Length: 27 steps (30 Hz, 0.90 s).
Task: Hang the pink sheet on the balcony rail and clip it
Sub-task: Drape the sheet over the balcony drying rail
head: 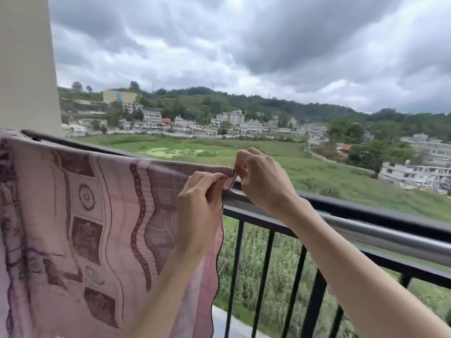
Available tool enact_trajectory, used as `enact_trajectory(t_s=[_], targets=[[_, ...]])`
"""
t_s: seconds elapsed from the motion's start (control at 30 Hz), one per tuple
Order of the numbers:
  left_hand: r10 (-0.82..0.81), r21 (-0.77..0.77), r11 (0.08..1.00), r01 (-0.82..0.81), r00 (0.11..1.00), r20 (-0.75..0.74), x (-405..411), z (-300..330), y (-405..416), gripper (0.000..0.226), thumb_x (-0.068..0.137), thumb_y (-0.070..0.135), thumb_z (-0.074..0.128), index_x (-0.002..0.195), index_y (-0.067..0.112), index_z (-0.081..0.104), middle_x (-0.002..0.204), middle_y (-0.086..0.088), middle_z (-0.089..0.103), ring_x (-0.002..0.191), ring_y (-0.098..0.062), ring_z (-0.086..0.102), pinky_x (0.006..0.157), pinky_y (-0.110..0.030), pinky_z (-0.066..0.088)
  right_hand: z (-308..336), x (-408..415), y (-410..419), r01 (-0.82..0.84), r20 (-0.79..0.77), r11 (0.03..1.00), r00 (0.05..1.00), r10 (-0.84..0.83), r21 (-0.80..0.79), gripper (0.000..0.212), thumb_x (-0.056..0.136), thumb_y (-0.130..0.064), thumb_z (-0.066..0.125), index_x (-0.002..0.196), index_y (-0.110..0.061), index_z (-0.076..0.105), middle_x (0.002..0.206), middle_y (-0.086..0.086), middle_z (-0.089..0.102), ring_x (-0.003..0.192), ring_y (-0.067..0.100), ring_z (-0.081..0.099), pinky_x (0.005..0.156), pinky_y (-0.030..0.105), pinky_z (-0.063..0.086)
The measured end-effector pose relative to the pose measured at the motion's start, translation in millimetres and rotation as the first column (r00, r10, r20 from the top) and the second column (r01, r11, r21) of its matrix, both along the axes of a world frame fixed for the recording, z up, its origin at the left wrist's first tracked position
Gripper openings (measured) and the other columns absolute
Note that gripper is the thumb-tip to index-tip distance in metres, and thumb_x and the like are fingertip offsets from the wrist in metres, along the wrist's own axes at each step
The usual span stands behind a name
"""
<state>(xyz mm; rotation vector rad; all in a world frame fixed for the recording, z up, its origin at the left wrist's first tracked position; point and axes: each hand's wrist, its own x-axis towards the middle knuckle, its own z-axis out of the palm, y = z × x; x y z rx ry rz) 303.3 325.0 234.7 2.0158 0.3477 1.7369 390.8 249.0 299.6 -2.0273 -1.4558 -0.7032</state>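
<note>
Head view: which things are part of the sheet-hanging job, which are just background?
In the job:
- pink sheet, draped over the rail
- steel rail
- left hand, pinching the sheet's top corner
- right hand, pinching at the same corner; a clip cannot be made out

Background:
- black railing bars
- wall column
- houses and field beyond

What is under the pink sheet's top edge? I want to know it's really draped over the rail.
The silver rail emerges right of the pink sheet; under the sheet it is hidden.
</note>
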Motion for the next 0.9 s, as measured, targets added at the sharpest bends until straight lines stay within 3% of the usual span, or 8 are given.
enact_trajectory(t_s=[0.2, 0.3, 0.5, 0.7, 0.8, 0.9], targets=[[-0.196, 0.095, 0.976, 0.195, 0.981, 0.0, 35.8, 0.8, -84.3, 0.034, 0.086, 0.034, 0.05, 0.099, 0.011, 0.07, 0.089, 0.012, 0.06, 0.082, 0.0, 0.056, 0.078, -0.003, 0.042, -11.4, 27.1, -98.7, 0.174, 0.008, 0.985, 0.985, -0.174, -0.017, 0.014, 0.088, 0.001, 0.046, 0.086, -0.012, 0.049, 0.083, 0.004, 0.058, 0.07, 0.022, 0.054, 0.057, 0.028, 0.037], [-0.25, 0.147, 0.957, 0.252, 0.968, -0.034, 54.2, 2.7, -125.8, 0.019, 0.085, 0.022, 0.06, 0.094, 0.009, 0.071, 0.086, 0.013, 0.059, 0.084, -0.001, 0.054, 0.077, 0.0, 0.04, -13.2, 40.0, -150.1, 0.229, -0.016, 0.973, 0.973, -0.228, 0.017, 0.013, 0.089, 0.001, 0.045, 0.085, -0.011, 0.049, 0.073, 0.005, 0.057, 0.064, 0.024, 0.055, 0.049, 0.028, 0.037], [-0.352, 0.158, 0.919, 0.361, 0.932, -0.083, 76.2, 0.2, -223.9, 0.013, 0.083, 0.01, 0.065, 0.095, 0.008, 0.071, 0.089, 0.005, 0.066, 0.082, -0.005, 0.06, 0.078, -0.008, 0.045, -13.2, 56.0, -257.6, 0.293, -0.054, 0.951, 0.956, -0.289, 0.096, 0.013, 0.089, 0.0, 0.046, 0.09, -0.006, 0.057, 0.075, 0.012, 0.066, 0.064, 0.026, 0.059, 0.057, 0.039, 0.05], [-0.368, 0.104, 0.922, 0.374, 0.927, -0.068, 82.7, -0.5, -311.9, 0.015, 0.084, 0.008, 0.064, 0.098, 0.007, 0.07, 0.089, 0.006, 0.062, 0.082, -0.008, 0.06, 0.076, -0.01, 0.046, -3.9, 65.3, -345.7, 0.268, -0.052, 0.958, 0.963, -0.264, 0.098, 0.012, 0.093, -0.004, 0.047, 0.092, -0.006, 0.059, 0.078, 0.011, 0.066, 0.057, 0.02, 0.056, 0.049, 0.03, 0.046], [-0.347, 0.085, 0.932, 0.352, 0.936, -0.061, 82.7, 4.5, -342.1, 0.015, 0.085, 0.008, 0.063, 0.098, 0.005, 0.07, 0.089, 0.002, 0.065, 0.083, -0.011, 0.06, 0.078, -0.015, 0.047, -6.2, 69.5, -370.0, 0.269, -0.074, 0.954, 0.962, -0.261, 0.13, 0.011, 0.093, -0.006, 0.048, 0.093, -0.006, 0.06, 0.08, 0.008, 0.066, 0.064, 0.019, 0.059, 0.052, 0.025, 0.044], [-0.339, 0.055, 0.939, 0.339, 0.941, -0.022, 79.7, 12.3, -360.9, 0.015, 0.085, 0.007, 0.063, 0.097, 0.006, 0.07, 0.088, 0.004, 0.065, 0.081, -0.008, 0.06, 0.078, -0.01, 0.046, -8.5, 72.8, -383.5, 0.255, -0.063, 0.952, 0.967, -0.248, 0.167, 0.01, 0.092, -0.005, 0.05, 0.091, -0.006, 0.06, 0.082, 0.006, 0.068, 0.069, 0.02, 0.061, 0.059, 0.028, 0.047]])
